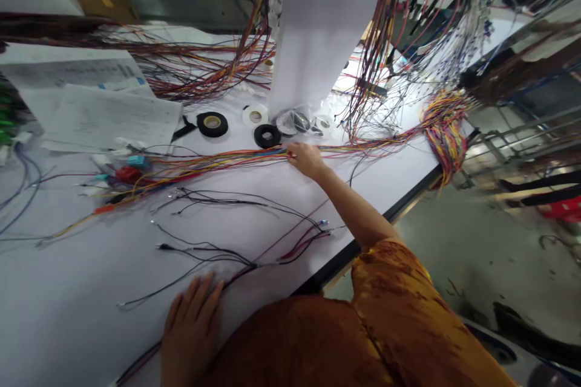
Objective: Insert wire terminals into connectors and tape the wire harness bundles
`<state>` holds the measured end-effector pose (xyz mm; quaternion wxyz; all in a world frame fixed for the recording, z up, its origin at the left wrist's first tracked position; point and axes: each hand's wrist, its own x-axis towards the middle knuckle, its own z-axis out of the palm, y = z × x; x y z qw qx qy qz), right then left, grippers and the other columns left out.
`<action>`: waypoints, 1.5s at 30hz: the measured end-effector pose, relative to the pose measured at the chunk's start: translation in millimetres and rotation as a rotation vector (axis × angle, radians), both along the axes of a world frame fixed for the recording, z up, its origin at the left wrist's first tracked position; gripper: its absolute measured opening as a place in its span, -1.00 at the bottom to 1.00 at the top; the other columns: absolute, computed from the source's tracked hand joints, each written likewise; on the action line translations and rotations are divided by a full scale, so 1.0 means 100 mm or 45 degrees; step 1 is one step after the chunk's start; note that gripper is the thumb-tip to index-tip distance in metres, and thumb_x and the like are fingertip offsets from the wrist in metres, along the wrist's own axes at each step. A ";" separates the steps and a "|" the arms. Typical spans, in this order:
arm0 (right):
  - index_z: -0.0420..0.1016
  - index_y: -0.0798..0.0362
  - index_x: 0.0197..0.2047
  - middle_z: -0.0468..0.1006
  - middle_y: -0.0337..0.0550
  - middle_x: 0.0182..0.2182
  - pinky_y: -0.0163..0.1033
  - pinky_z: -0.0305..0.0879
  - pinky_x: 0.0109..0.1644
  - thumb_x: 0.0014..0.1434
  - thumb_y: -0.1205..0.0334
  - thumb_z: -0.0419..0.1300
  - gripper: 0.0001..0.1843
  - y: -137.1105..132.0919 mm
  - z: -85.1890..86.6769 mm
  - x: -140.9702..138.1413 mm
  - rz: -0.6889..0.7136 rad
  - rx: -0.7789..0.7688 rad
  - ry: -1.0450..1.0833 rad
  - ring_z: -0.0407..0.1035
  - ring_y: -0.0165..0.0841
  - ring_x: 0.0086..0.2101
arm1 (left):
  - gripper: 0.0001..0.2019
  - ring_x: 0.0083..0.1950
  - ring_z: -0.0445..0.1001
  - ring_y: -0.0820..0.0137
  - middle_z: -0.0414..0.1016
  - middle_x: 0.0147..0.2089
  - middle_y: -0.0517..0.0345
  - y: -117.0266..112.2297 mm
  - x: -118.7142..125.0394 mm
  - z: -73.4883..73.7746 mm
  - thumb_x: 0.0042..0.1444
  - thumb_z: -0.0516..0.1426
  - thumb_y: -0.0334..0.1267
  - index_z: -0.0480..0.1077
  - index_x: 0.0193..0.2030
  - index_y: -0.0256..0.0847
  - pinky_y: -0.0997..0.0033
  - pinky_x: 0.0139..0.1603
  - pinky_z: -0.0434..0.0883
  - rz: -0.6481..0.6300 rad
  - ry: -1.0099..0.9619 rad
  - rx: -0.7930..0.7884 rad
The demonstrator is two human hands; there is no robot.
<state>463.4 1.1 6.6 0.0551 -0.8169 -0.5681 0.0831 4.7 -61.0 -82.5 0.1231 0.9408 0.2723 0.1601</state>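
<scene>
My right hand (pixel 305 160) is closed around a long bundle of coloured wires (pixel 227 160) that runs across the white table (pixel 254 224). At the bundle's left end are connectors, among them a red connector (pixel 129 175) and a light-blue connector (pixel 136 161). My left hand (pixel 193 320) lies flat on the near part of the table, fingers stretched out. Beside its fingertips passes a thin dark cable (pixel 240 272), part of a black wire branch (pixel 218 251) with small metal terminals. Another group of black wires (pixel 254 199) lies between this branch and the coloured bundle.
Behind the bundle sit a black tape roll (pixel 212 124), a smaller black roll (pixel 267 136) and a white roll (pixel 255 115). Printed papers (pixel 109 115) lie at left. More wires (pixel 384 30) hang at upper right. A wire heap (pixel 447 127) droops over the table's right end.
</scene>
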 end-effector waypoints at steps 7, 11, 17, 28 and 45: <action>0.55 0.08 -0.17 0.58 -0.16 -0.28 -0.31 0.13 -0.22 0.20 0.29 0.11 -0.79 0.25 0.04 -0.40 0.208 0.048 0.341 0.37 -0.35 -0.28 | -0.47 0.35 0.32 0.07 0.38 0.32 -0.04 0.07 -0.01 0.18 0.26 0.05 -0.33 0.18 0.37 -0.03 -0.01 0.30 0.26 -0.062 0.052 -0.005; 0.50 0.14 -0.17 0.56 -0.16 -0.34 -0.32 0.12 -0.24 0.17 0.29 0.15 -0.83 0.59 0.05 -0.64 0.330 0.105 0.429 0.32 -0.39 -0.35 | -0.63 0.33 0.34 0.19 0.44 0.26 -0.02 0.38 0.19 0.69 0.30 0.05 -0.31 0.33 0.23 -0.11 0.14 0.29 0.36 -0.110 -0.081 -0.071; 0.49 0.11 -0.16 0.56 -0.17 -0.29 -0.32 0.12 -0.22 0.11 0.31 0.22 -0.80 1.11 0.07 -0.99 0.418 0.043 0.438 0.32 -0.38 -0.32 | -0.65 0.27 0.40 0.31 0.47 0.21 -0.02 1.24 1.05 0.97 0.38 -0.09 -0.31 0.43 0.14 -0.19 0.16 0.33 0.35 -0.189 -0.085 -0.215; 0.53 0.11 -0.32 0.44 -0.23 -0.49 -0.28 0.18 -0.29 0.20 0.17 0.09 -0.76 1.18 0.68 -0.55 0.131 0.645 0.534 0.28 -0.40 -0.42 | -0.61 0.38 0.24 0.11 0.28 0.39 -0.07 1.89 1.39 0.55 0.30 0.04 -0.24 0.36 0.23 -0.22 0.05 0.35 0.22 0.140 0.263 -0.120; 0.43 0.09 -0.10 0.59 -0.22 -0.45 -0.38 0.16 -0.58 0.05 0.41 0.16 -0.71 0.58 0.44 -0.77 -0.019 -0.123 1.008 0.28 -0.50 -0.64 | -0.45 0.41 0.18 0.13 0.14 0.42 -0.14 2.24 1.42 0.73 0.16 0.12 -0.37 0.22 0.31 -0.26 0.19 0.30 0.31 0.256 0.118 -0.173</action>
